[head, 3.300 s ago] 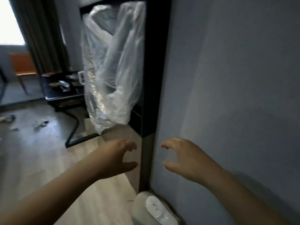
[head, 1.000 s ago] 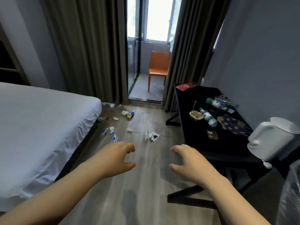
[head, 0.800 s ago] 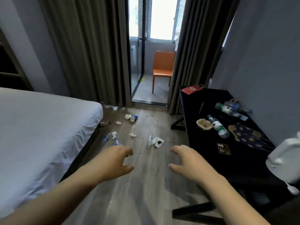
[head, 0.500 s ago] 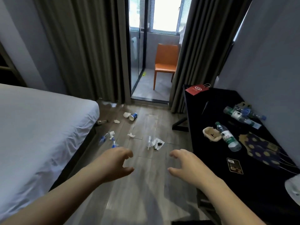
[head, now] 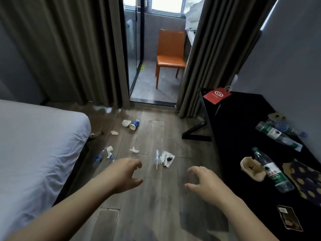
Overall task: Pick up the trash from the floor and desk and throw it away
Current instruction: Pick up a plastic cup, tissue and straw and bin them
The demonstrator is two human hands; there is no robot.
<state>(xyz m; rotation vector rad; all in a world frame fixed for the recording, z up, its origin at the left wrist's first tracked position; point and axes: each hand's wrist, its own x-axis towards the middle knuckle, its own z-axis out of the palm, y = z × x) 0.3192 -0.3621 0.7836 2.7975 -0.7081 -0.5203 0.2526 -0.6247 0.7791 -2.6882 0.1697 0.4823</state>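
Note:
Trash lies scattered over the wooden floor ahead: a clear plastic cup (head: 157, 159) beside a soiled napkin (head: 167, 159), crumpled tissues (head: 134, 150), a blue paper cup (head: 134, 124) and small bits by the bed. On the black desk (head: 231, 136) at the right lie plastic bottles (head: 273, 171), a beige crumpled wrapper (head: 252, 168), a dotted blue bag (head: 307, 180) and a dark packet (head: 289, 220). My left hand (head: 121, 176) and my right hand (head: 203, 183) hover in front of me with fingers loosely curled, holding nothing, short of the floor trash.
A white bed (head: 34, 150) fills the left side. Dark curtains frame a glass door, with an orange chair (head: 170, 56) beyond it. A red paper bag (head: 217, 96) lies at the desk's far end. The desk's black leg (head: 196, 133) juts onto the floor.
The view has turned from a wall and hanging plastic bag to the room, then moved forward toward the floor trash. The white kettle has left the frame. Both hands stay empty.

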